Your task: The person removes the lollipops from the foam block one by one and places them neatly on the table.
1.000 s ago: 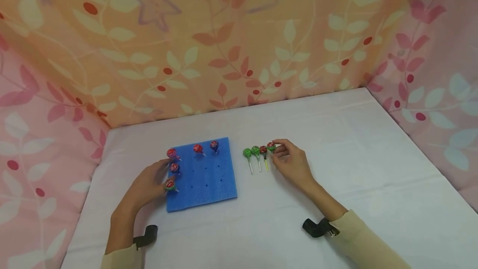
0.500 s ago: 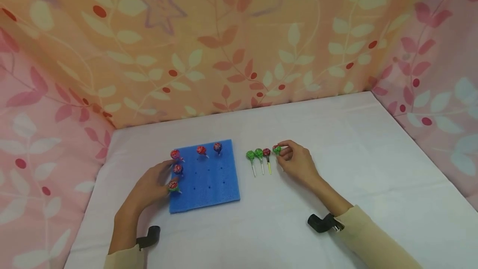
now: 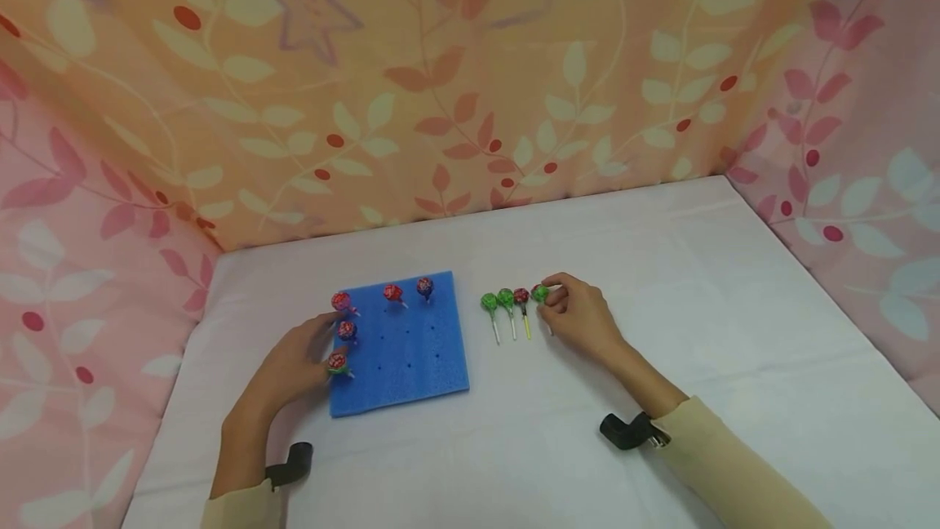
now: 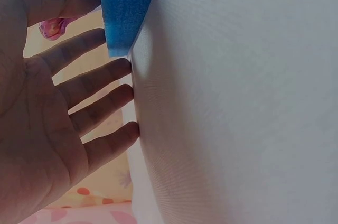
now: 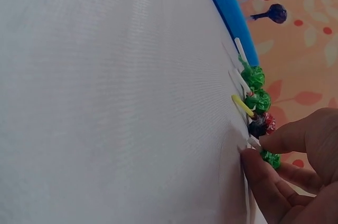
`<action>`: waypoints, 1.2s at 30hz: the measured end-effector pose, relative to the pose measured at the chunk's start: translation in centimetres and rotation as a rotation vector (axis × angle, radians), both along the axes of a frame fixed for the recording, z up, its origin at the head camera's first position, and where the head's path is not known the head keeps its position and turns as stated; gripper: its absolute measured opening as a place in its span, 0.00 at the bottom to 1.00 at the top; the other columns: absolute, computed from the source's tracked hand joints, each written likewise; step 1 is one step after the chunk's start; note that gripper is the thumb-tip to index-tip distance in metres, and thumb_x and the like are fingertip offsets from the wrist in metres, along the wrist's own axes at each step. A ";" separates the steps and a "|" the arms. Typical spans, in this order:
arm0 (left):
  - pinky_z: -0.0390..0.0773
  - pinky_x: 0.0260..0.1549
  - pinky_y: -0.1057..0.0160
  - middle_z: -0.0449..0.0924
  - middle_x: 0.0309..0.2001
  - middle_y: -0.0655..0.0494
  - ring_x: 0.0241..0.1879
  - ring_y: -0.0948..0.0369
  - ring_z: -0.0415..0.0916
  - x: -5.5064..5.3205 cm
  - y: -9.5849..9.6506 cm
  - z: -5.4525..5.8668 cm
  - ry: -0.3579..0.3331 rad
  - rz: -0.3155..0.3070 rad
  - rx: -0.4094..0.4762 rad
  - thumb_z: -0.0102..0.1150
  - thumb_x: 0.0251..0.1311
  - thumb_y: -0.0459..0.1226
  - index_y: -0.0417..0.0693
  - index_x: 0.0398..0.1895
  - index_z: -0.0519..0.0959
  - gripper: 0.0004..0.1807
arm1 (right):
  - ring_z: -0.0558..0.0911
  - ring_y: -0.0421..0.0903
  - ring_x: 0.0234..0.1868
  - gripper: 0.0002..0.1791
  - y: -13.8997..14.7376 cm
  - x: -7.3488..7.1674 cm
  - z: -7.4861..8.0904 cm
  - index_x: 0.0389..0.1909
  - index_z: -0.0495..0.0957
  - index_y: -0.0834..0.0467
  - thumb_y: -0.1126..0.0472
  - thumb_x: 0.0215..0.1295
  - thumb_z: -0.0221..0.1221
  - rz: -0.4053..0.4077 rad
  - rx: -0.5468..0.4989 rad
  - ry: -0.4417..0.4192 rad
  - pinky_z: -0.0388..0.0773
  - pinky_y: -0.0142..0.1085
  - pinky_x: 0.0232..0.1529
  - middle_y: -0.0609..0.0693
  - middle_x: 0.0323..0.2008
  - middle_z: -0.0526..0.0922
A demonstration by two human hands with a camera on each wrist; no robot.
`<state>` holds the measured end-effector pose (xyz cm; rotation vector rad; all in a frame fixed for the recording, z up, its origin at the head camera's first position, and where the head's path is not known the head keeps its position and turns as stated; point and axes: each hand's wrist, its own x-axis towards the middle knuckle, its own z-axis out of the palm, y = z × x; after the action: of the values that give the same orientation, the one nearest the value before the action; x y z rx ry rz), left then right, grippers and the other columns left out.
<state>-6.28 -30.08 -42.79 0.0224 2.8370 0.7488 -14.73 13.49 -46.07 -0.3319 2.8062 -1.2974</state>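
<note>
My left hand [image 3: 294, 362] rests at the left edge of a blue foam board [image 3: 422, 382], its thumb and index finger touching the board and its other fingers stretched out on the cloth. Several lollipops stand in the board's left and back holes, among them a red-and-green one [image 3: 337, 363] beside the thumb. Right of the board, two green lollipops [image 3: 489, 302] and a dark red one [image 3: 521, 296] with a yellow stick lie in a row. At the row's right end my right hand [image 3: 583, 321] pinches a red-and-green lollipop [image 3: 539, 293]; its white stick is partly hidden by the fingers.
A white cloth [image 3: 514, 447] covers the table. Floral curtains [image 3: 470, 88] close off the back and both sides. Small holes dot the board's middle and right part. A black wrist mount [image 3: 624, 431] sits at each sleeve.
The right hand and its lollipop have shifted very slightly right, away from the dark red one. More of its stick shows below the fingers. The left hand has stayed at the board.
</note>
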 end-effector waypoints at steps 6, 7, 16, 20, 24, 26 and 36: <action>0.62 0.73 0.24 0.69 0.76 0.35 0.77 0.32 0.62 -0.2 -0.3 -0.2 0.004 -0.001 -0.002 0.68 0.60 0.38 0.45 0.78 0.66 0.41 | 0.86 0.43 0.34 0.22 0.1 0.1 0.5 0.59 0.81 0.62 0.61 0.65 0.69 0.006 0.019 -0.010 0.80 0.35 0.37 0.54 0.37 0.90; 0.62 0.73 0.24 0.69 0.77 0.35 0.77 0.32 0.62 -0.2 -0.3 -0.3 0.003 0.000 -0.004 0.67 0.60 0.38 0.45 0.79 0.66 0.41 | 0.86 0.43 0.34 0.23 0.2 0.2 0.6 0.59 0.81 0.62 0.61 0.65 0.69 0.008 0.025 -0.013 0.80 0.35 0.37 0.54 0.38 0.90; 0.61 0.73 0.23 0.67 0.78 0.36 0.78 0.32 0.60 -0.2 -0.3 -0.3 -0.007 0.000 0.001 0.67 0.60 0.38 0.46 0.79 0.65 0.42 | 0.90 0.49 0.38 0.23 0.7 0.6 1.6 0.61 0.79 0.64 0.60 0.68 0.68 0.025 0.066 0.026 0.87 0.45 0.40 0.58 0.41 0.91; 0.61 0.73 0.23 0.67 0.78 0.36 0.78 0.32 0.60 -0.1 -0.3 -0.3 -0.017 0.007 0.009 0.67 0.60 0.38 0.46 0.80 0.65 0.42 | 0.91 0.52 0.40 0.22 0.4 0.8 2.0 0.60 0.80 0.65 0.61 0.68 0.67 0.030 0.016 0.057 0.89 0.49 0.44 0.59 0.43 0.90; 0.62 0.72 0.24 0.68 0.77 0.35 0.78 0.32 0.61 0.1 -0.4 -0.4 -0.018 0.007 0.000 0.68 0.60 0.38 0.45 0.79 0.65 0.42 | 0.90 0.53 0.42 0.20 -0.2 1.1 2.5 0.58 0.81 0.66 0.63 0.67 0.68 0.051 -0.033 0.106 0.90 0.50 0.47 0.60 0.43 0.89; 0.62 0.72 0.24 0.68 0.77 0.35 0.78 0.32 0.61 0.1 -0.4 -0.4 -0.014 0.006 -0.005 0.68 0.61 0.38 0.45 0.79 0.65 0.42 | 0.90 0.53 0.42 0.20 -0.6 1.2 2.7 0.57 0.82 0.66 0.64 0.67 0.68 0.059 -0.047 0.133 0.90 0.50 0.48 0.60 0.43 0.89; 0.61 0.72 0.23 0.67 0.78 0.36 0.78 0.32 0.60 0.1 -0.4 -0.4 -0.013 0.002 0.010 0.67 0.59 0.36 0.46 0.79 0.65 0.43 | 0.89 0.52 0.42 0.17 -2.7 1.3 2.7 0.55 0.82 0.65 0.66 0.67 0.67 0.119 -0.098 0.195 0.90 0.49 0.48 0.59 0.43 0.89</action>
<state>-6.18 -30.45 -43.18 0.0162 2.8216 0.7613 -13.42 10.75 -43.38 -0.6530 2.8289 -1.4523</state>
